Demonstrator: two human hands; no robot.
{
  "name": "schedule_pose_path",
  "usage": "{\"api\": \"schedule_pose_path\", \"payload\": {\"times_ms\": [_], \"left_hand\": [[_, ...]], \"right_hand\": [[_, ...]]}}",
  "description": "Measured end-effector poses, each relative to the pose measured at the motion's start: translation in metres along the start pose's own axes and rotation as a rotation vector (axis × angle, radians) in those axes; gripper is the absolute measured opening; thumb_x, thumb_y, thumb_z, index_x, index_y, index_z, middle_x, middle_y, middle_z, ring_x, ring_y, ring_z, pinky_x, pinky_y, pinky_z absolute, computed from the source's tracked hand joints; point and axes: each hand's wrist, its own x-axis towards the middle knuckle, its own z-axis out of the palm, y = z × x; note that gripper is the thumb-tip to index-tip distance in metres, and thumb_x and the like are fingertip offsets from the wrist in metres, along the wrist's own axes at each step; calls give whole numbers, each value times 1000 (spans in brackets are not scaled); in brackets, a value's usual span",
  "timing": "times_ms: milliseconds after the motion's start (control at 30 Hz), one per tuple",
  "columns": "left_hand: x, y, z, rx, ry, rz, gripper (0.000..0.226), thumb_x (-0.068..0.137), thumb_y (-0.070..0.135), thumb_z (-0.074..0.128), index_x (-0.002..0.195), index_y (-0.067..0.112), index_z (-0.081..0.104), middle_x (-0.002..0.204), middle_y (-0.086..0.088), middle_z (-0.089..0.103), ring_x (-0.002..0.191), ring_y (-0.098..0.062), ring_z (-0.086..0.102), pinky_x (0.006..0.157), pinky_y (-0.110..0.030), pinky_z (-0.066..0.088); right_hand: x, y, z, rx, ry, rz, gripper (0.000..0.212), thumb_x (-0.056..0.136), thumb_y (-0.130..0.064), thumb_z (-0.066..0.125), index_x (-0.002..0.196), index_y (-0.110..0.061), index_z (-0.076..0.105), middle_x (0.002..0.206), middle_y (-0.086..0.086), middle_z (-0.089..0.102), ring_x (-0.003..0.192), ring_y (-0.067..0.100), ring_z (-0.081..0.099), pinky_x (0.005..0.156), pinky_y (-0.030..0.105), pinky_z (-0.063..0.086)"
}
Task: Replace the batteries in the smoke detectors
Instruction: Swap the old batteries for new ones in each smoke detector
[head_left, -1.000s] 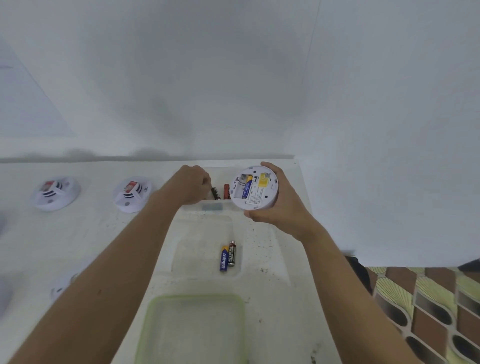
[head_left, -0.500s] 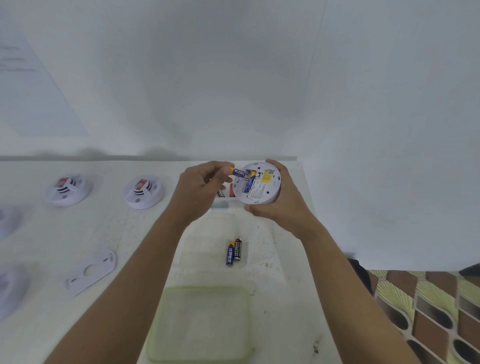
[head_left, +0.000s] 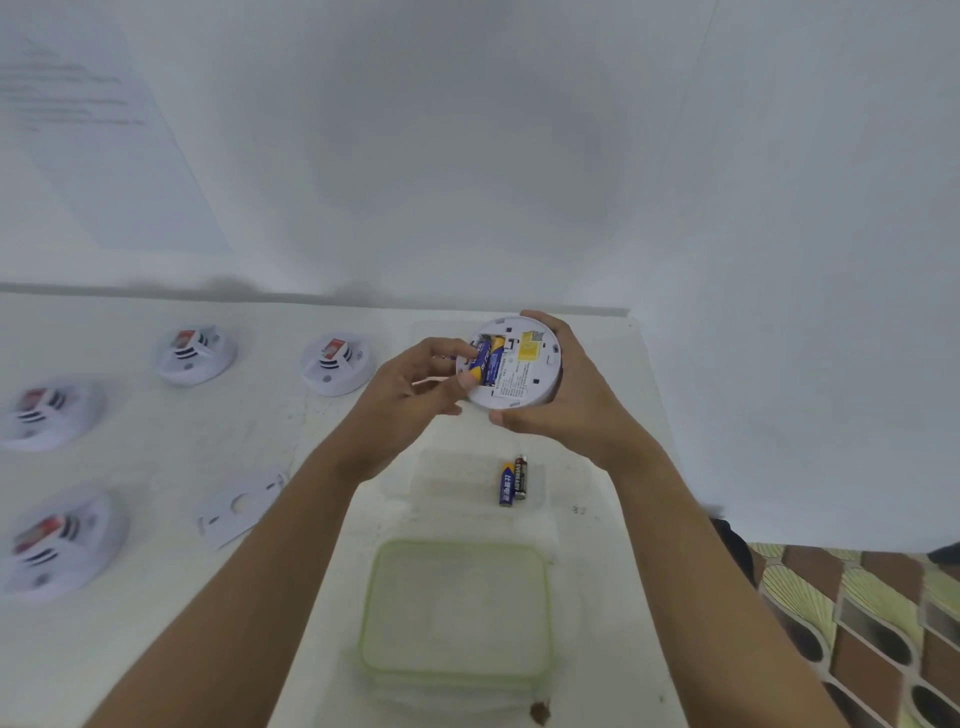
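Smoke detector (head_left: 519, 374) is gripped round its rim by the right hand (head_left: 566, 410) above the table (head_left: 156, 457), while the left hand (head_left: 410, 400) pinches a battery (head_left: 479, 361) at its left side, hiding that edge. Below the detector lie two loose batteries (head_left: 513, 480) and, farther below, a green-rimmed lid (head_left: 457, 608); to its left lie a flat plate (head_left: 241, 506) and four more detectors (head_left: 337, 364). It is white and round, back up, with an open compartment and a yellow label.
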Motion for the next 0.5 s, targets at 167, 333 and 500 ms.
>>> {"api": "schedule_pose_path", "payload": {"times_ms": [167,333,500], "left_hand": [[-24,-2,-18,-125,-36,-57,34,89,28,64,123,23,64,116,-15,67,90,-24,65,84,-38,54],[-46,-3,-40,-215,-10,-76,34,90,17,64,124,15,65,121,-25,61,96,-30,63,88,-41,54],[-66,-3,-61,-305,36,-158,26,96,2,55,117,12,66,119,-13,69,110,-40,63,96,-51,50]], "right_hand": [[-2,-9,24,-13,-55,7,93,68,8,86,143,-19,38,128,-7,59,117,4,60,88,27,57],[-6,-20,55,6,-104,9,95,68,10,85,145,-19,36,130,-5,58,118,5,60,85,29,59],[-10,-24,84,11,-136,10,95,69,15,82,145,-18,35,129,-6,56,115,1,59,81,24,57]]}}
